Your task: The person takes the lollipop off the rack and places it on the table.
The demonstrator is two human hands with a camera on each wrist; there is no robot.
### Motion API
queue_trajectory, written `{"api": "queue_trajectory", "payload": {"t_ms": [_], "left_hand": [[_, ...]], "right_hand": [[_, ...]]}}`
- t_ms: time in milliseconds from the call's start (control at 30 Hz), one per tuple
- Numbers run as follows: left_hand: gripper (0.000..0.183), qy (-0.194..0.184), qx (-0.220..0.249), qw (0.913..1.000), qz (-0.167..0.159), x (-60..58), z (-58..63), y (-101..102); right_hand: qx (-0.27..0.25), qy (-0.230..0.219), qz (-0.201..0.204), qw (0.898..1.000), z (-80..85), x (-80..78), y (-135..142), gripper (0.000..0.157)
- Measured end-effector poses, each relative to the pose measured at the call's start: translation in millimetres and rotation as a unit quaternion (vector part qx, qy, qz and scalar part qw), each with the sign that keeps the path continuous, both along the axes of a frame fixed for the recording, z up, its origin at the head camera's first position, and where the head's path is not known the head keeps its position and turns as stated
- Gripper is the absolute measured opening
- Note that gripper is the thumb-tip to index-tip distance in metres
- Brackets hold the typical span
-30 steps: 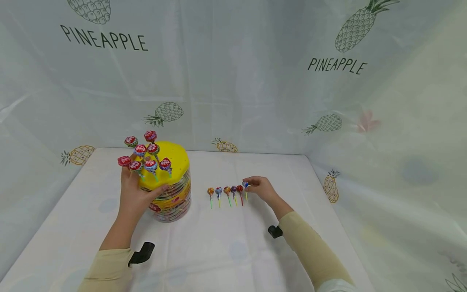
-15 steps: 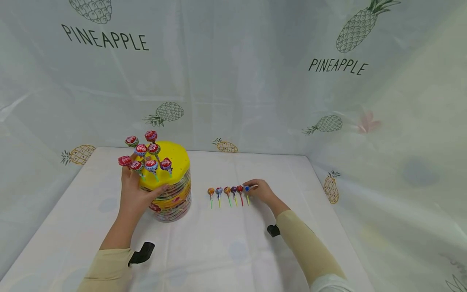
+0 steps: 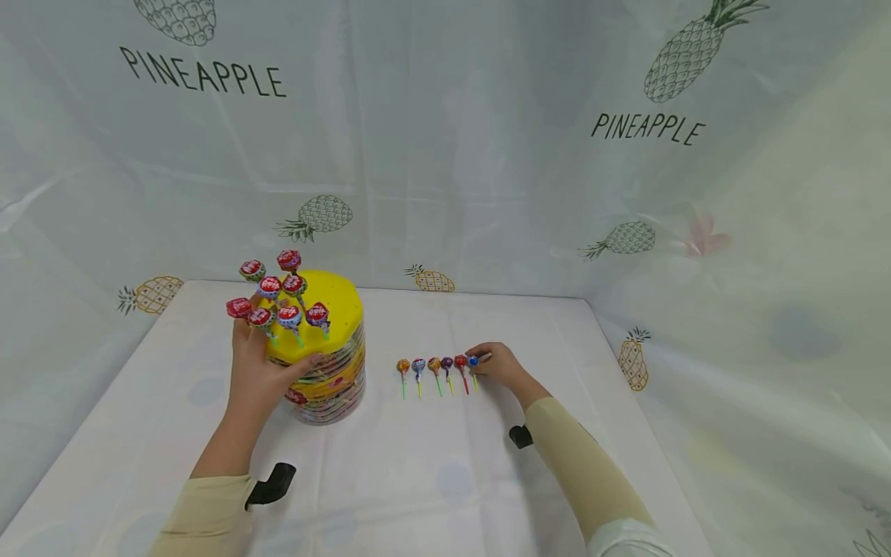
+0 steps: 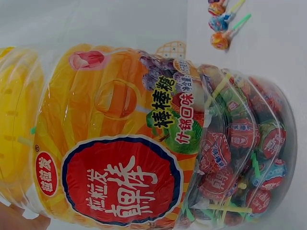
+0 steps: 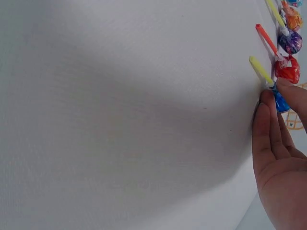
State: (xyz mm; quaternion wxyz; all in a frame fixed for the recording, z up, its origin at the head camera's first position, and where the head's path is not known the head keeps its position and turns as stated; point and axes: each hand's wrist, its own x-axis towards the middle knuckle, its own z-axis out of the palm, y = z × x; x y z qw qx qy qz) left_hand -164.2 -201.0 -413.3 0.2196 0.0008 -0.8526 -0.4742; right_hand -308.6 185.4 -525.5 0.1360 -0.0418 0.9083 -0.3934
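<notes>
My left hand grips a clear plastic candy jar near its yellow lid, thumb across the front. Several lollipops stick up from the lid, among them one with a red and blue wrapper. In the left wrist view the jar's printed label and the wrapped lollipops inside it show. At the right end of a row on the table, my right hand pinches a blue lollipop by its head between thumb and fingers. Its yellow stick points toward me. Beside it lies a red lollipop.
Further left in the row are a purple lollipop, an orange one, a light blue one and another orange one. A white cloth covers the table, and a pineapple-print curtain hangs behind.
My right hand has lowered the blue lollipop slightly toward me, into line with the row. The red lollipop beside it has shifted a little right. My left hand stays on the jar.
</notes>
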Motion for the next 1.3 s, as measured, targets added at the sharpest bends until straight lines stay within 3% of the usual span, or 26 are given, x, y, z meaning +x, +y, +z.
{"api": "queue_trajectory", "payload": {"t_ms": [700,1300], "left_hand": [[0.098,0.01,-0.003,0.9999,0.003,-0.6,-0.6,0.1],[0.091,0.001,-0.005,1.0,0.004,-0.1,1.0,1.4]], "right_hand": [[0.003,-0.005,-0.008,1.0,2.2,0.1,-5.3,0.03],[-0.001,0.002,-0.009,1.0,0.0,-2.3,-4.5,0.026]]}}
